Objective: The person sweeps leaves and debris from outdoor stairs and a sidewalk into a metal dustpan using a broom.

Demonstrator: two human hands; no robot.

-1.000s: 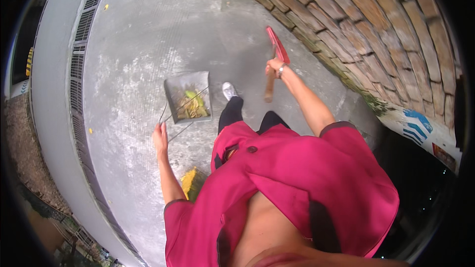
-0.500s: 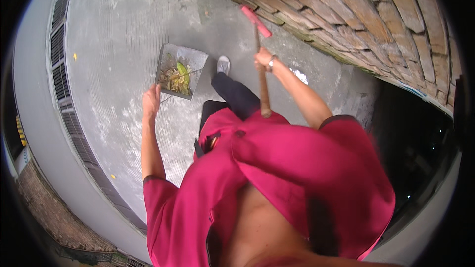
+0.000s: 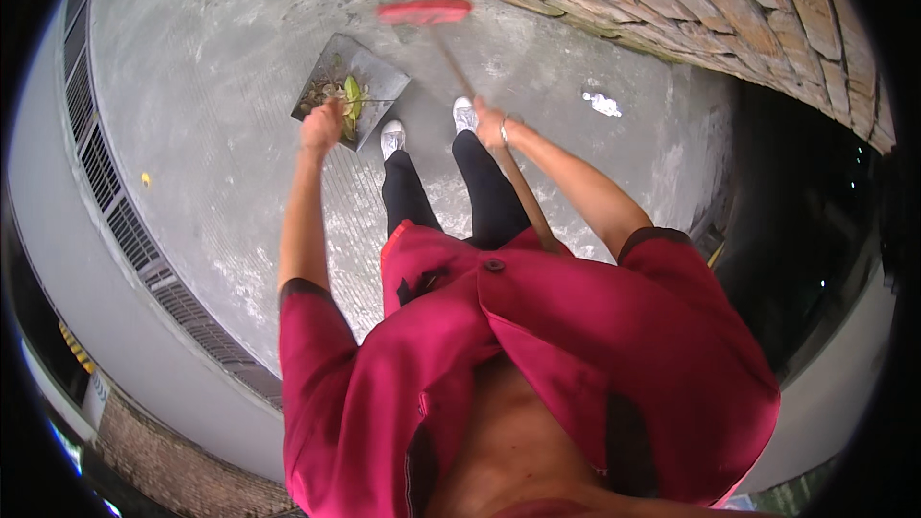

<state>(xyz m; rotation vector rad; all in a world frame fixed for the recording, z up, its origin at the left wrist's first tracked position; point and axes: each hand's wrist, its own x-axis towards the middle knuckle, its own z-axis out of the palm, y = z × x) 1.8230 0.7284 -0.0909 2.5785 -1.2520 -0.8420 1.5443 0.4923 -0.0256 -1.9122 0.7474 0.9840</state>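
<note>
My left hand [image 3: 321, 125] is closed at the near edge of a grey metal dustpan [image 3: 382, 69], apparently around its thin handle, which the fingers mostly hide. Dry leaves and one larger yellow-green leaf [image 3: 353, 101] lie inside the pan. A broom's wooden stick [image 3: 523, 187] runs through my closed right hand [image 3: 491, 125], its lower end close to my shirt. Beyond the dustpan, the red broom head [image 3: 424, 11] is blurred; I cannot tell whether it touches the ground.
A stone wall [image 3: 614, 0] borders the concrete ground [image 3: 221, 67] at the far right. Along the left runs a drain grate [image 3: 120, 201] beside a pale kerb. My white shoes [image 3: 393, 138] stand near the dustpan. One yellow leaf [image 3: 146, 179] lies left; a dark area is at right.
The broom head has swung left, to the dustpan's far side. The dustpan has turned a little in view, still with my left hand. Both my shoes now show instead of one.
</note>
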